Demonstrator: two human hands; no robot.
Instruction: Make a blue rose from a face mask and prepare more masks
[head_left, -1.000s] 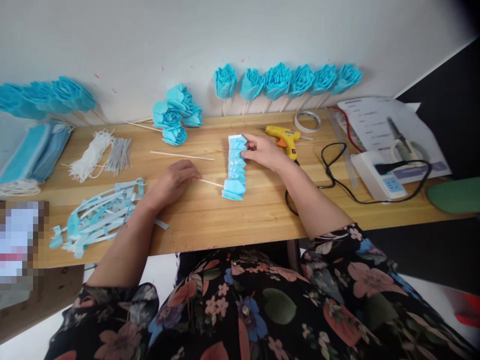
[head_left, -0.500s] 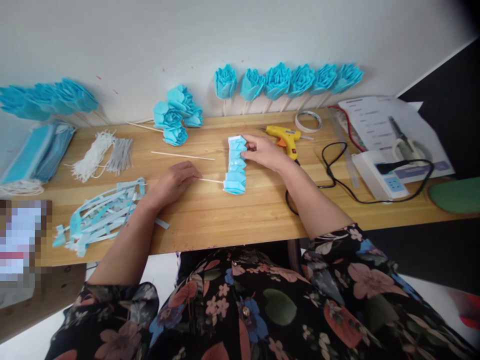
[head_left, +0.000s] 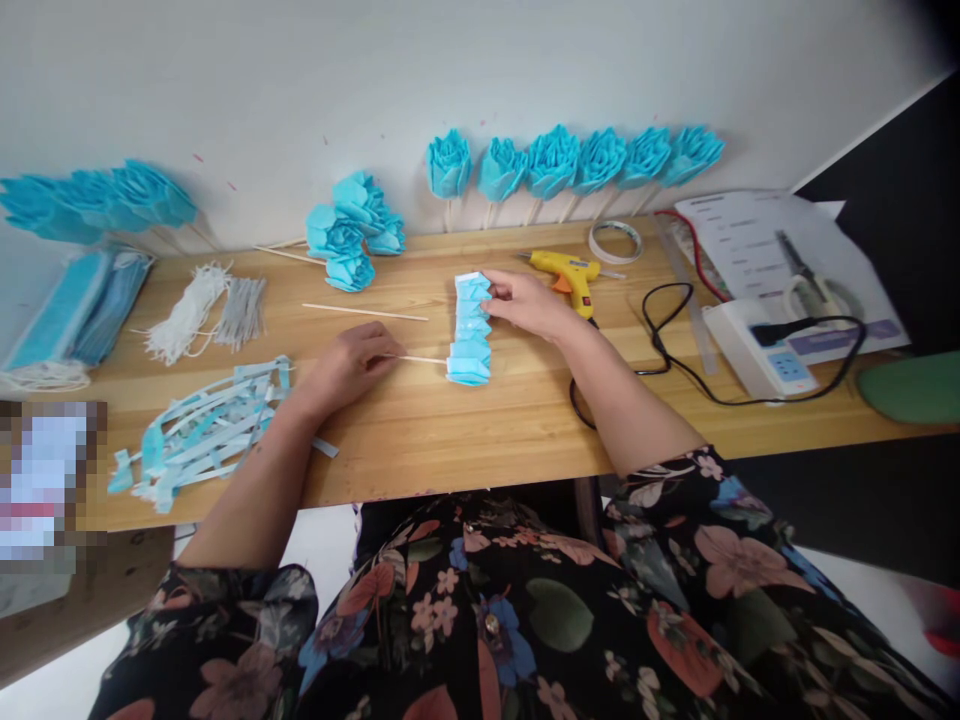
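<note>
With the left hand (head_left: 360, 355) I am pinching a thin stick (head_left: 424, 359), my bent fingers hiding its left end. From that grip the stick is running rightward and meeting the left side of a pleated blue strip (head_left: 471, 325) at its near end; how far inside it is reaching, I cannot tell. With the right hand (head_left: 529, 303) I am grasping the strip's right side close to its far end, thumb and fingers bending in at the border. The strip is lying between my two hands, about midway between the front and back edges of the tabletop (head_left: 405, 440), most of its length extending from the right grip toward the front edge. A loose stick (head_left: 365, 312) is resting beyond the left hand, toward the back edge. A yellow glue gun (head_left: 562, 267) is lying just beyond the right hand, and cut scraps (head_left: 202, 430) are spreading near the front edge, left of my left forearm.
</note>
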